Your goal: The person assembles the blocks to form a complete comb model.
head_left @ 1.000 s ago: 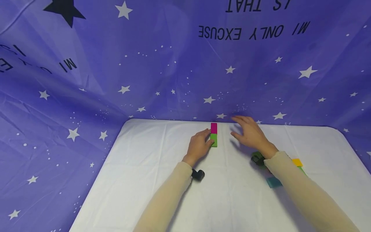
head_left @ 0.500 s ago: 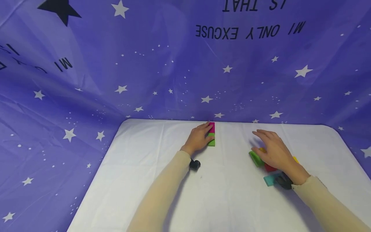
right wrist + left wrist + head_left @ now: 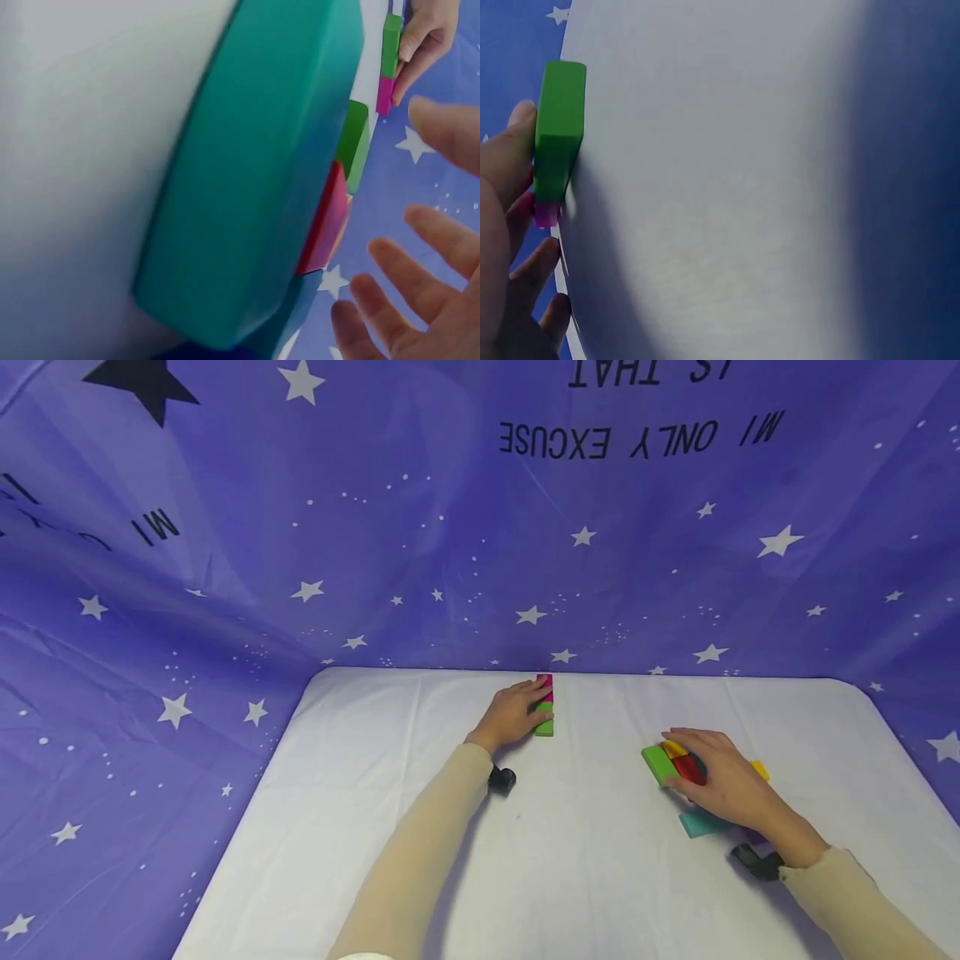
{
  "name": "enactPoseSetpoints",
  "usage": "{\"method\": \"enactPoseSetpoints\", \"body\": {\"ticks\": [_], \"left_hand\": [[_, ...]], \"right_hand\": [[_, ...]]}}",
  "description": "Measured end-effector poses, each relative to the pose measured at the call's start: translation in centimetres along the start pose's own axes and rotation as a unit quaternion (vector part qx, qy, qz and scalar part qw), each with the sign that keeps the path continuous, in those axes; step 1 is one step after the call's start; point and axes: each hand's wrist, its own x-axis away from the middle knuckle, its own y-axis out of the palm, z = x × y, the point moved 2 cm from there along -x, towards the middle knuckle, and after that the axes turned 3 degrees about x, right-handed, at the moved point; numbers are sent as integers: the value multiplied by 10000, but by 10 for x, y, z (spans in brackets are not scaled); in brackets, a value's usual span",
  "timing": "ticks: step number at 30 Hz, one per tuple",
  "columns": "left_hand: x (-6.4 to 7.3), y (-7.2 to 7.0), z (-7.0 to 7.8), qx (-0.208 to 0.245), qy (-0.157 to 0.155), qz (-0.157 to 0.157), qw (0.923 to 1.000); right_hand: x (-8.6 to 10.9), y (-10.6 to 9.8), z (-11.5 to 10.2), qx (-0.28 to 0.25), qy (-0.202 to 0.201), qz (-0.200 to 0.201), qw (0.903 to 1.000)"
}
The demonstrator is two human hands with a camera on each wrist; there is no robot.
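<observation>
At the table's far edge, a green block (image 3: 543,727) and a magenta block (image 3: 548,695) lie end to end in a row. My left hand (image 3: 508,717) rests against their left side, thumb at the green one and fingers over the magenta one. The left wrist view shows the green block's end up close beside the thumb. Over a cluster of blocks on the right hovers my right hand (image 3: 723,777), fingers spread and holding nothing in the right wrist view. Nearest its fingertips are a green block (image 3: 657,766), a red block (image 3: 687,768) and a yellow piece (image 3: 674,748).
A teal block (image 3: 697,823) lies at the cluster's near side, large in the right wrist view. Another yellow piece (image 3: 761,769) shows behind the right hand, which hides part of the cluster. White cloth covers the table (image 3: 600,877); a purple star-printed curtain (image 3: 450,527) rises behind it.
My right hand has moved right and toward me, from beside the row to over the cluster. The left hand's fingers have come over the magenta block.
</observation>
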Motion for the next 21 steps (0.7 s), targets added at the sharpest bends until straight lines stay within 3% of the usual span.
{"method": "enactPoseSetpoints", "body": {"ticks": [11,21], "left_hand": [[-2,-4,-5,287,-287,68,9992],[-5,-5,-6,152,-370,141,9991]], "right_hand": [[-3,4,15,-488,132,-468,9976],[-10,4,26,-770,69,-866,9932]]}}
